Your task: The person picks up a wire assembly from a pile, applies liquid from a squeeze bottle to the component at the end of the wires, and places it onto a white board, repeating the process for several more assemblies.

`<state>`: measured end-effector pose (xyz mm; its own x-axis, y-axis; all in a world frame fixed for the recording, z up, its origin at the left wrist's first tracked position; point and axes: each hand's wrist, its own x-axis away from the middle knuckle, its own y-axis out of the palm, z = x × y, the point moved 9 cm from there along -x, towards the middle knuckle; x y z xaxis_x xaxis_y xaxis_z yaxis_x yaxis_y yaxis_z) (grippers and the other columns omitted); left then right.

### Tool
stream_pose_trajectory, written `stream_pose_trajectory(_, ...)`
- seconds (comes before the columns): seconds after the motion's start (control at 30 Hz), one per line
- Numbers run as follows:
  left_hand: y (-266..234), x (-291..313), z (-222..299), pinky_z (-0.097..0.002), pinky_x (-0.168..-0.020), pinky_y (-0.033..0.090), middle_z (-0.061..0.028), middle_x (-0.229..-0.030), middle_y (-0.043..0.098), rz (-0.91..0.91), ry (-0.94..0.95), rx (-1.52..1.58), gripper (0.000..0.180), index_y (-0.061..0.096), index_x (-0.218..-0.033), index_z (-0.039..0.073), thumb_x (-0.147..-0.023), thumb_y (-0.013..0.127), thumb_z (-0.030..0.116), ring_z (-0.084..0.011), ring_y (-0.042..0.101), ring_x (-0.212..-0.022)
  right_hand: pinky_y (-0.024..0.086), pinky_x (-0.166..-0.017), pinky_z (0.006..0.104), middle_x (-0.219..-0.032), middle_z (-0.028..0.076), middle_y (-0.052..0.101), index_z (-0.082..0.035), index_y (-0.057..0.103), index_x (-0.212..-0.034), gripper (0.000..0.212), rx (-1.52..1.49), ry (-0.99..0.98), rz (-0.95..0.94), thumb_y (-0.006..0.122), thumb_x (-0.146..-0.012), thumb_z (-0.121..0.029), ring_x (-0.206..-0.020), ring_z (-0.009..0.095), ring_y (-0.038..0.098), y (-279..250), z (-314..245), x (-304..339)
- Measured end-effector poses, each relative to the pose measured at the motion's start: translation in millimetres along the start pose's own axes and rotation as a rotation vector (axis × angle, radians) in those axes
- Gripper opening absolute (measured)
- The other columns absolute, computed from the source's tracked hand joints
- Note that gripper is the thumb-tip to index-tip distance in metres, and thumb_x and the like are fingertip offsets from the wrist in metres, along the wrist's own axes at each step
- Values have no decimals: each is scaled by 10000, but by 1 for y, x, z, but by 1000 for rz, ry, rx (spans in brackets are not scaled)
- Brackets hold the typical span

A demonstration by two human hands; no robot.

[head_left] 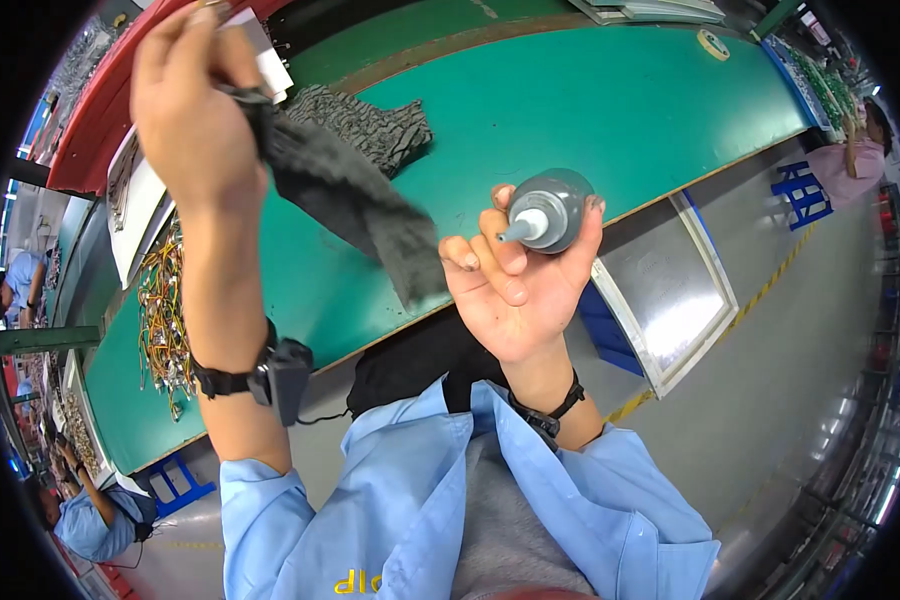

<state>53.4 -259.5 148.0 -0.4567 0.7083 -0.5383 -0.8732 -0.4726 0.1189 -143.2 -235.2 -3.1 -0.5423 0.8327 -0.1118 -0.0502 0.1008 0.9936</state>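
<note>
My left hand (192, 115) is raised at the upper left with its fingers curled. From its palm side a dark grey cloth (355, 195) hangs down toward the table's near edge, slightly smeared by motion. The fingertips reach the top of the picture, and I cannot make out whether they pinch anything else. In front of my chest, my right hand (520, 290) is turned palm up, closed around a dark grey squeeze bottle (562, 205). The bottle's pale nozzle (523, 227) points toward me and to the left.
A crumpled dark textured cloth (365, 125) lies on the green table (570, 110). Bundled coloured wires (165, 310) lie at the left, near a red bin (100, 120). A tape roll (713, 44) sits far right. Beside the table stands a pale-framed panel (665, 290). Other people work at both sides.
</note>
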Motion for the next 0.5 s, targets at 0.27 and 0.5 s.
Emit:
stream_pose_trajectory(0.27,-71,31,-61,-256,-737,453,-100,-863,636,3,29,-658,183,557,-1033,8,-950,493,158,-119,570,-786,378,-762,293,-635,39,559,0,551,-1079,707,15,48,6,423,-886,-668,-387,88,410,-9,24,-5)
stream_pose_trajectory(0.5,-56,114,-30,-310,-788,470,-105,-935,606,-69,-100,-226,178,522,-1074,-14,-943,533,106,-167,570,-863,373,-741,294,-622,30,531,-21,488,-1099,693,-38,132,-83,429,-877,-674,-414,97,445,-17,44,-9)
